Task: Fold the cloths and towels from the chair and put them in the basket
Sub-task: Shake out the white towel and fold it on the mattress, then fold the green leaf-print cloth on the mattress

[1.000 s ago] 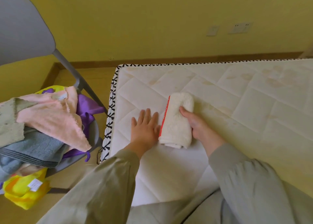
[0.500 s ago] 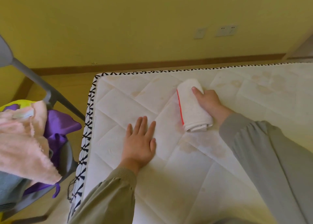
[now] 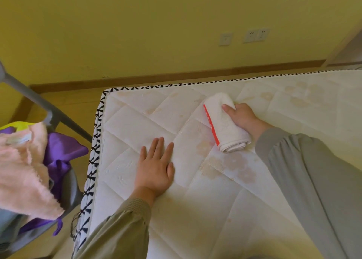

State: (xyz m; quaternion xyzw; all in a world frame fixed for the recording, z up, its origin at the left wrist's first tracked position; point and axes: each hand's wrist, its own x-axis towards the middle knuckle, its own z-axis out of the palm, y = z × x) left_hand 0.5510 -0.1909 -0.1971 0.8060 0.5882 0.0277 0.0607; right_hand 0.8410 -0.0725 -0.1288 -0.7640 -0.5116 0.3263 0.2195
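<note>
White terry under curled fingers [image 3: 228,110]: the right hand [image 3: 243,117] grips the folded towel [image 3: 225,129] from its right side, thumb on top (a red stripe runs down the towel's left edge). The towel rests on the mattress [image 3: 215,209], near its far edge. The left hand [image 3: 156,170] lies flat on the mattress with straight, slightly spread fingers, holding nothing, apart from the towel and nearer the left edge. Beside that edge stands a grey chair [image 3: 68,188] heaped with a pink towel [image 3: 21,170] and a purple cloth [image 3: 62,149].
</note>
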